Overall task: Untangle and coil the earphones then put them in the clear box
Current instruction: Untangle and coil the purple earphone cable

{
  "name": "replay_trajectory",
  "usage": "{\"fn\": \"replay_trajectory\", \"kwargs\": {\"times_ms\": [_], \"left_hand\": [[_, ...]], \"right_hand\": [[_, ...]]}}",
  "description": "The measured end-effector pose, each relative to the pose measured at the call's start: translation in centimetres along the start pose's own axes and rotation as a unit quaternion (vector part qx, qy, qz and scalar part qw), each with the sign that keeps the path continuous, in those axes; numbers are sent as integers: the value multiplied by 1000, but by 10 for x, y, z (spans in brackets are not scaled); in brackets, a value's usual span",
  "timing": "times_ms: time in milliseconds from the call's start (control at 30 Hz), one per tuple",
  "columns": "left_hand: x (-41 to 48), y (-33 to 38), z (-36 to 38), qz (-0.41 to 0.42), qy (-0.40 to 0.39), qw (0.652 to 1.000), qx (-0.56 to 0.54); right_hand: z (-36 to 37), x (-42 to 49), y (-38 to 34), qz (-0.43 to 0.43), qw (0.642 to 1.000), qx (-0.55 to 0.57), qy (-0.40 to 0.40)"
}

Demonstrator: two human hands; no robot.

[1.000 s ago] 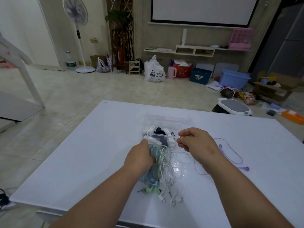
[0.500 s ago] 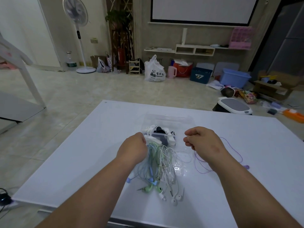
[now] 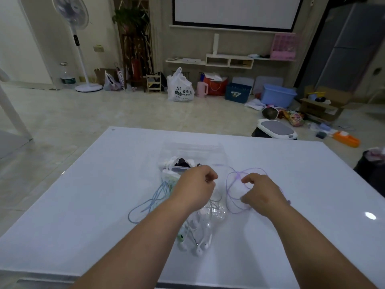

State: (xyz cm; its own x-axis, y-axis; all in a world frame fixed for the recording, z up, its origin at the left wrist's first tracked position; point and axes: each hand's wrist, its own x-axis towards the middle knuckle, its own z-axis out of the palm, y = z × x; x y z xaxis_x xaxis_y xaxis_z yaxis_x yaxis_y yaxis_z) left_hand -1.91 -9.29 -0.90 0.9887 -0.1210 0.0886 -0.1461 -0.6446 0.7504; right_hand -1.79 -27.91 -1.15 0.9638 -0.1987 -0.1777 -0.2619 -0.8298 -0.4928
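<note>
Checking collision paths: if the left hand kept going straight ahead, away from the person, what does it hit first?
Most likely the clear box, right beyond the left hand's knuckles on the white table, with earphones already inside. Depth is unclear from this single view, so the hand could pass above the box's near rim.

Table (image 3: 83, 205) bare left and right — cables (image 3: 150, 201), clear box (image 3: 193, 151) crowd centre.

I am seeing purple earphones (image 3: 235, 192) lying looped on the white surface right of the clear box (image 3: 193, 155), which is holding coiled sets; blue earphones (image 3: 150, 201) and white earphones (image 3: 200, 245) are sprawling nearer.
</note>
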Motion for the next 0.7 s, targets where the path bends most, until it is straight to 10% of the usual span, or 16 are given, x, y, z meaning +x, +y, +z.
{"fn": "replay_trajectory", "kwargs": {"times_ms": [200, 700], "left_hand": [[4, 13, 47, 18, -68, 997, 13], [7, 8, 69, 6, -120, 991, 65]], "right_hand": [[4, 10, 25, -28, 980, -191, -48], [9, 19, 50, -106, 991, -72, -40]]}}
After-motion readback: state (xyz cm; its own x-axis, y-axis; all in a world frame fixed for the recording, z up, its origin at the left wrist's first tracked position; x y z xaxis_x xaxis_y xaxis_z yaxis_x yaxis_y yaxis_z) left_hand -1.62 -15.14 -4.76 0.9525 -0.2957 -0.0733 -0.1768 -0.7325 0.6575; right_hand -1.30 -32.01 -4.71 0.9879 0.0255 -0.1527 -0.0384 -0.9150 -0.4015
